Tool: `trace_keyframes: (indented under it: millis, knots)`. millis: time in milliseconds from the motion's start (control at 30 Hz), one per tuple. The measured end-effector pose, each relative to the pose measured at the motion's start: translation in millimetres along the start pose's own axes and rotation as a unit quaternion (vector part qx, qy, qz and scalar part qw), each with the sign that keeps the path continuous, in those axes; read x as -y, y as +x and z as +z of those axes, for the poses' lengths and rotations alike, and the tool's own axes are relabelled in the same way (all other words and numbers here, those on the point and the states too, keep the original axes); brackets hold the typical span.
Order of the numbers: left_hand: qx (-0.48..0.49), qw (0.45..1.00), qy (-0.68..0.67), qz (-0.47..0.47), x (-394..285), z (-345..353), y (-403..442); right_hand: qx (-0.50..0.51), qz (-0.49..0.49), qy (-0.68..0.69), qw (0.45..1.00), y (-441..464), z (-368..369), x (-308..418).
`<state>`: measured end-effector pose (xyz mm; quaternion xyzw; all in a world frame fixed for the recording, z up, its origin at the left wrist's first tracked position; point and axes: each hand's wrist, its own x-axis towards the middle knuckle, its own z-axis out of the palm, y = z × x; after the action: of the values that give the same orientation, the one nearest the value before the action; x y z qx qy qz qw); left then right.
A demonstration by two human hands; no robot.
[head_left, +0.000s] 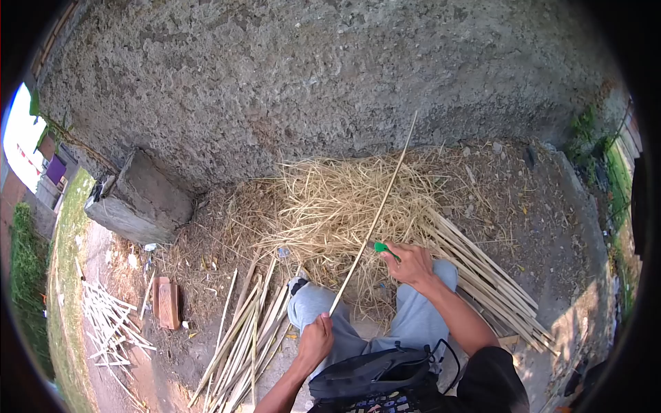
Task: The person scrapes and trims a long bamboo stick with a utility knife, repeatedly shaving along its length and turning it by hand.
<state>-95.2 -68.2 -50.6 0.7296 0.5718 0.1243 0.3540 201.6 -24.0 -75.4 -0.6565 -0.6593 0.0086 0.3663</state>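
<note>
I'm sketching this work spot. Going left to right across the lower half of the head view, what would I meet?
Scattered pale sticks → reddish brick → left-side stick bundle → left hand → right hand with green handle → right-side stick bundle.

- A rough grey wall [330, 89] is rising ahead.
- A concrete block [148, 196] is standing beside it, at left.
- Littered earth [527, 224] is spreading below.
- Grass [81, 186] is edging the left side.
- Sunlight [580, 313] is dappling the right.
</note>
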Motion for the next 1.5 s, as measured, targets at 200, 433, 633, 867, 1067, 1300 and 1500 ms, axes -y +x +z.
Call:
trace_keyframes:
  millis: [200, 433, 633, 867, 1067, 1300, 1500]
  knots:
    - [-0.018, 0.999, -0.024, -0.025, -1.1, -0.7, -1.2, 0.013, 0.011, -0.035, 0.999, 6.9, -13.9, 26.2]
    - [-0.020, 0.998, -0.059, -0.030, -8.9, -2.7, 0.1, -0.055, 0.014, 0.135, 0.989, 1.5, -6.7, 25.5]
    - [0.059, 0.984, -0.168, -0.018, -2.5, 4.5, 10.5, 0.203, 0.306, 0.524, 0.769, 0.9, -36.4, 33.1]
    - [0.123, 0.962, -0.243, -0.018, -6.7, 8.0, 29.6, 0.064, -0.031, 0.154, 0.986, -27.4, -31.0, 61.8]
    - [0.048, 0.986, -0.147, 0.069, -14.1, 12.7, 30.0, 0.077, -0.036, 0.078, 0.993, -43.1, -22.5, 62.6]
    - [0.045, 0.994, -0.090, 0.047, -24.4, 11.2, 17.3, 0.060, -0.049, 0.043, 0.996, -35.9, -33.2, 70.3]
    - [0.004, 0.997, -0.057, 0.057, -17.7, 9.0, 10.9, 0.022, -0.060, 0.030, 0.997, -35.2, -22.2, 69.5]
